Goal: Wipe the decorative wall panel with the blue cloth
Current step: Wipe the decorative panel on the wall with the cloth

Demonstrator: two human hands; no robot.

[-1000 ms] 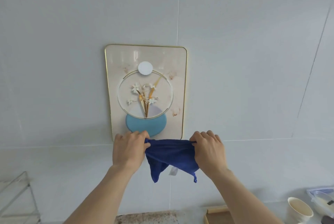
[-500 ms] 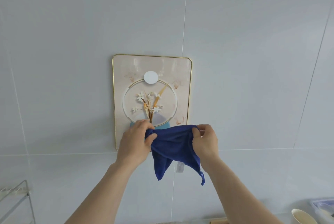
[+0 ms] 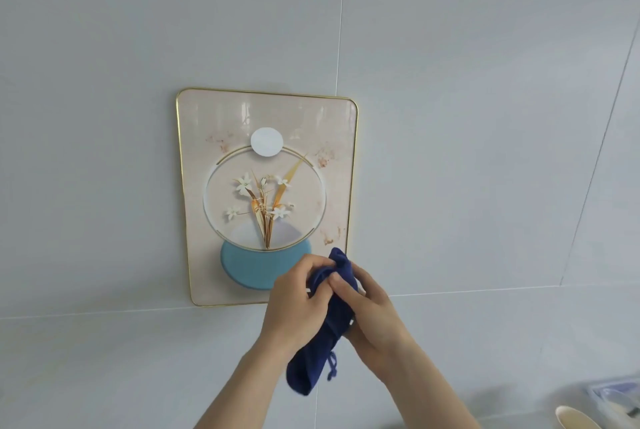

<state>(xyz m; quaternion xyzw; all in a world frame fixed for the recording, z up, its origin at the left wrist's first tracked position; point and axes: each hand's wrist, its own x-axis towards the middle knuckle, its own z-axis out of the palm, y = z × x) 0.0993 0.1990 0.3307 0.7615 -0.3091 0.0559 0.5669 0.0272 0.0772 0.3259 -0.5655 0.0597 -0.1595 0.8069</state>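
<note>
The decorative wall panel (image 3: pixel 266 196) is hanging flat against the pale tiled wall (image 3: pixel 467 117), its long axis running top to bottom and leaning very slightly, so that its upper left corner sits a little further left than its lower left corner. A thin gold rim is running round its rounded corners. Its picture is showing white flowers on gold stems rising from a pale vase inside a ring, with a white disc at the top of the ring and a teal oval below it. No writing or brand is showing on the panel.

Both hands are meeting in front of the panel's lower right corner. The left hand (image 3: pixel 298 304) is gripping the blue cloth (image 3: pixel 325 331) from the left, fingers curled round the gathered fabric. The right hand (image 3: pixel 374 311) is pressing on it from the right, its thumb lying across the top of the bundle, so both grips are clamped on the cloth. The cloth is bunched into a long roll, its long axis running from a peak near the panel's lower right corner down and to the left, where its free end is hanging below the hands. A thin blue loop (image 3: pixel 331 368) is dangling from its edge. A small white tag is peeking out between the fingers, too small to read.

At the lower right corner of the view, a cream cup (image 3: pixel 575 420) and a clear plastic container (image 3: pixel 616 394) are partly showing.
</note>
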